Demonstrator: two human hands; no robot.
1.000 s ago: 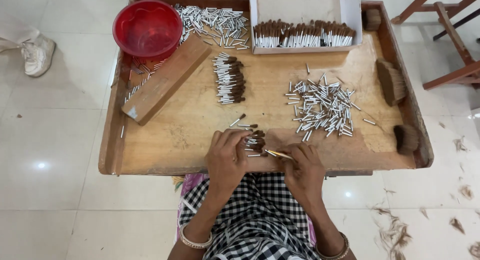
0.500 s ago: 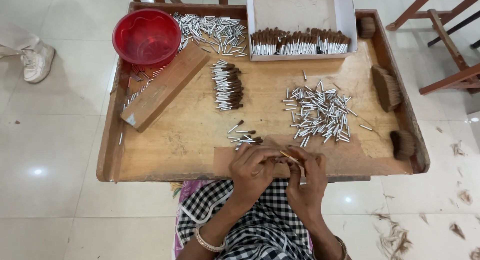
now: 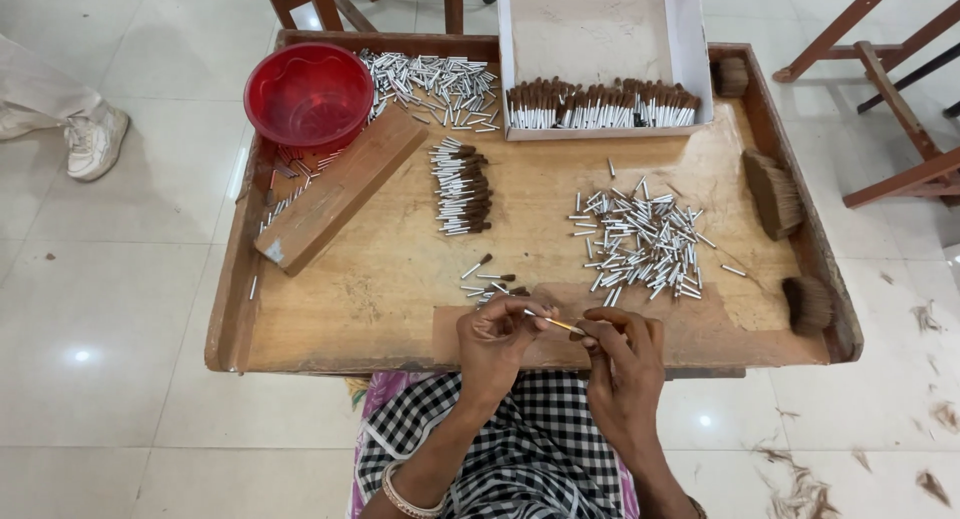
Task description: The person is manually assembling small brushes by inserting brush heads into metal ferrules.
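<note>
While I sit at the near edge of the wooden desk [image 3: 380, 279], both my hands meet over its front rim. My left hand [image 3: 497, 336] pinches one end of a thin little stick [image 3: 556, 324] between fingertips, and my right hand [image 3: 622, 354] closes its fingers on the other end — so the stick bridges the small gap between the two hands, tilted slightly down toward the right.

Just beyond my left fingers lies a small scatter of brush pieces [image 3: 490, 279], a few with dark tips. Farther out from those fingers sits a tidy row of dark-tipped brushes [image 3: 462, 187]. Beyond my right fingers spreads a loose heap of silver metal tubes [image 3: 640, 241], well apart from the hands.

At the far side, past everything, stands a white cardboard box [image 3: 600, 29] with a line of finished brushes along its near wall, and to the left of it another pile of silver tubes [image 3: 435, 79]. A red plastic bowl [image 3: 308, 94] sits at the far left corner, with a wooden block [image 3: 340, 189] lying slantwise just beside it. Off to the right of my right fingers — near the desk's edge — rest two tufts of brown bristle [image 3: 775, 194].
</note>
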